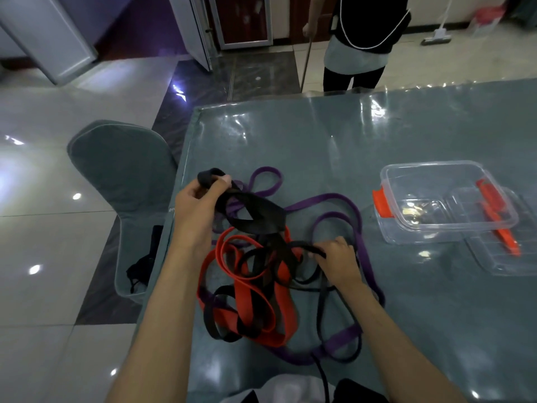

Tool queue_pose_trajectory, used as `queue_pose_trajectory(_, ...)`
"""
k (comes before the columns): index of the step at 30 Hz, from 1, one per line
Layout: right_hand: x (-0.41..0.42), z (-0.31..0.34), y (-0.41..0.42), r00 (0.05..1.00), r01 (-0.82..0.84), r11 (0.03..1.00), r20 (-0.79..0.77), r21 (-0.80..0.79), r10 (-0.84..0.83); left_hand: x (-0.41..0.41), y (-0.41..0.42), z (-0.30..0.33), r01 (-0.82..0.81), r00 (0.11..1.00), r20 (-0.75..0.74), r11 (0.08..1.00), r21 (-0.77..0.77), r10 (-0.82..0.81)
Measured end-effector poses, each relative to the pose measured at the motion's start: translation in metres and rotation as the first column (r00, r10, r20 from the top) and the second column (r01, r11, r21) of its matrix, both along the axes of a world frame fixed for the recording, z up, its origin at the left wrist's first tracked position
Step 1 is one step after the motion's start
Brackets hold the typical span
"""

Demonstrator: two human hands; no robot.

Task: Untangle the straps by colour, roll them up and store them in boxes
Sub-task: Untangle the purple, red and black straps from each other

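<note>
Dim, cool-toned frame; overhead glare spots on the glossy grey-green plastic table cover [334, 132]; wide-angle bending, soft edges

Black straps [255, 216], red straps [250, 303] and purple straps [334, 199] lie tangled together; two clear boxes [441, 199] with orange clips stand open to their right.

Your near edge of the table [290, 135] is crowded by the tangled straps [261, 280], which spread between both forearms and loop out toward the clear box [436, 181]. That box and the lid [505, 257] beside it block the right side. Beyond the tangle, bare tabletop gives you passage. A chair [122, 175] stands just off the left edge.
</note>
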State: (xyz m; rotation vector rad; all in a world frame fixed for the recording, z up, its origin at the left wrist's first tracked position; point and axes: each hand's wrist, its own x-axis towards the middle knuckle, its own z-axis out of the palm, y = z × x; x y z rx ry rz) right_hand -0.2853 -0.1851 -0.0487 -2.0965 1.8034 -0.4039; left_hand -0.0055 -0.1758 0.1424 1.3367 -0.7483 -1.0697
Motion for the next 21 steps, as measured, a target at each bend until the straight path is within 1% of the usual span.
queue_pose_trajectory(2,-0.005,0.008,-0.003,0.986,0.052,0.998,0.159,-0.045,-0.044,-0.002,-0.001,0.002,-0.01,0.999,-0.037,0.999,-0.041,0.008)
queue_pose_trajectory(4,-0.009,0.02,-0.007,0.928,0.072,0.996,0.37,-0.049,-0.049,-0.006,-0.002,0.004,-0.022,0.999,-0.036,0.997,-0.072,0.02)
queue_pose_trajectory(6,-0.01,0.036,-0.009,0.827,0.026,1.0,0.561,0.014,-0.03,-0.009,-0.003,0.004,-0.034,0.999,-0.029,0.996,-0.078,0.032)
queue_pose_trajectory(8,-0.006,0.053,-0.008,0.72,-0.038,0.999,0.694,0.036,0.002,-0.01,-0.005,0.003,-0.036,0.999,-0.033,0.997,-0.07,0.034)
queue_pose_trajectory(9,-0.003,0.062,-0.006,0.648,-0.041,0.999,0.762,0.028,0.005,-0.01,-0.005,0.002,-0.038,0.999,-0.036,0.997,-0.062,0.036)
queue_pose_trajectory(11,0.003,0.078,-0.003,0.459,0.0,1.0,0.888,0.024,-0.021,-0.007,-0.004,0.001,-0.043,0.999,-0.025,0.998,-0.055,0.042)
queue_pose_trajectory(13,0.006,0.094,-0.002,0.283,0.025,0.999,0.958,0.037,-0.043,-0.004,-0.001,-0.001,-0.046,0.999,-0.013,0.998,-0.046,0.046)
queue_pose_trajectory(14,0.006,0.101,-0.002,0.227,0.026,0.999,0.973,0.038,-0.043,-0.002,0.001,-0.001,-0.049,0.999,-0.004,0.998,-0.039,0.049)
queue_pose_trajectory(17,0.004,0.117,-0.004,0.163,0.057,0.998,0.985,0.041,-0.05,0.002,0.005,-0.005,-0.062,0.997,0.045,0.998,0.005,0.062)
queue_pose_trajectory(18,0.002,0.12,-0.005,0.123,0.071,0.996,0.99,0.056,-0.065,0.004,0.006,-0.006,-0.066,0.996,0.068,0.997,0.027,0.064)
queue_pose_trajectory(21,-0.007,0.133,-0.004,-0.04,0.079,0.991,0.993,0.111,-0.108,0.006,0.01,-0.009,-0.064,0.992,0.113,0.996,0.067,0.056)
